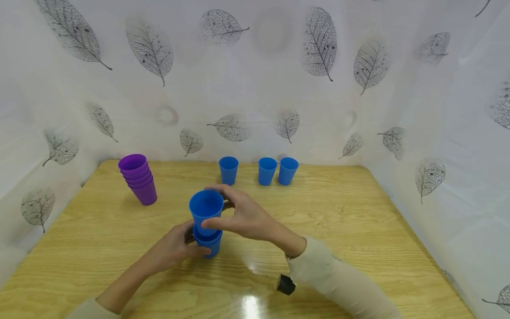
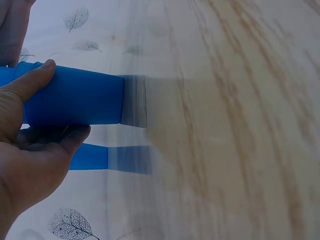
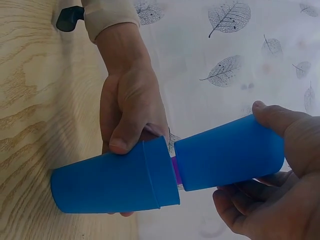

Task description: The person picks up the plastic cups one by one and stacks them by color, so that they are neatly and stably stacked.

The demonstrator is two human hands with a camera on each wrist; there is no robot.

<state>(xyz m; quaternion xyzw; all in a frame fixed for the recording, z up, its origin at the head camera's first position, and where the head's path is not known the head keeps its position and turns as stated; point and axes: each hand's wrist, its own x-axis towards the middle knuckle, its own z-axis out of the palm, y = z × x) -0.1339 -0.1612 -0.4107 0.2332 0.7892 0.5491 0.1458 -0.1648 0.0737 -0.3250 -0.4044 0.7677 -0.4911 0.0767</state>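
Observation:
My left hand (image 1: 175, 248) grips a short stack of nested blue cups (image 3: 102, 182), upright on the table, thumb on the near side and fingers behind. Over that stack, my right hand (image 1: 251, 217) holds a single blue cup (image 1: 205, 206) with its mouth up, thumb in front and fingers round the far side. In the right wrist view the base of the held cup (image 3: 227, 155) is just short of the stack's rim, with a thin strip of purple showing between them. The left wrist view shows the stack's lower wall (image 2: 85, 97) between thumb and fingers.
Three separate blue cups stand along the back edge: one at the middle (image 1: 229, 170), two close together (image 1: 267, 171) further right. A leaning-looking stack of purple cups (image 1: 144, 188) is at the back left. A black object (image 1: 285, 284) shows by the right sleeve. Leaf-print cloth surrounds the wooden table (image 1: 338, 230).

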